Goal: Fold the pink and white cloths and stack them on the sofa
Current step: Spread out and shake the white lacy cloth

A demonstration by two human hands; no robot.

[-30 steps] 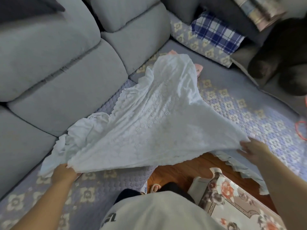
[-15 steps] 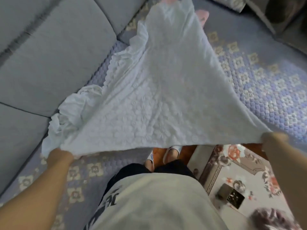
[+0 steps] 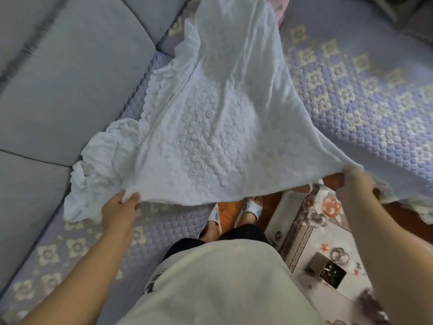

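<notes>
Fingers (image 3: 131,199) of left hand (image 3: 118,213) and right hand (image 3: 356,184) pinch white cloth's (image 3: 218,118) near corners — its length runs away across the sofa (image 3: 351,102).

The cloth (image 3: 210,127) is stretched over the sofa (image 3: 70,90) seat, left hand (image 3: 119,211) on its near left corner, right hand (image 3: 356,184) on the near right one. Its far end lies on a second cloth (image 3: 280,8). Table (image 3: 328,242) sits right of the feet (image 3: 234,214), box (image 3: 325,273) on it.
</notes>
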